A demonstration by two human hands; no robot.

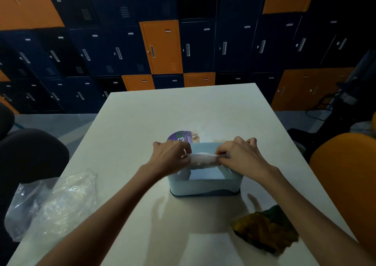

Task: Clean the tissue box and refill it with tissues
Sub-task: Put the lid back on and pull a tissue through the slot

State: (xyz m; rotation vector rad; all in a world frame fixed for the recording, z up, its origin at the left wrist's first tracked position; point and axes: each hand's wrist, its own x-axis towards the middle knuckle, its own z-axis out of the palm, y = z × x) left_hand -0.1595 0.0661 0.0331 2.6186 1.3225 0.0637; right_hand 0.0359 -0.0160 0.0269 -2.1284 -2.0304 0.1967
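Both hands [203,156] pinch tissues [203,158] (bunched) over tissue box [203,186].

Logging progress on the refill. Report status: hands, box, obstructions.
Left hand and right hand pinch the tissue bundle at both ends. Bundle over the open tissue box, white already inside. Nothing blocks the opening.
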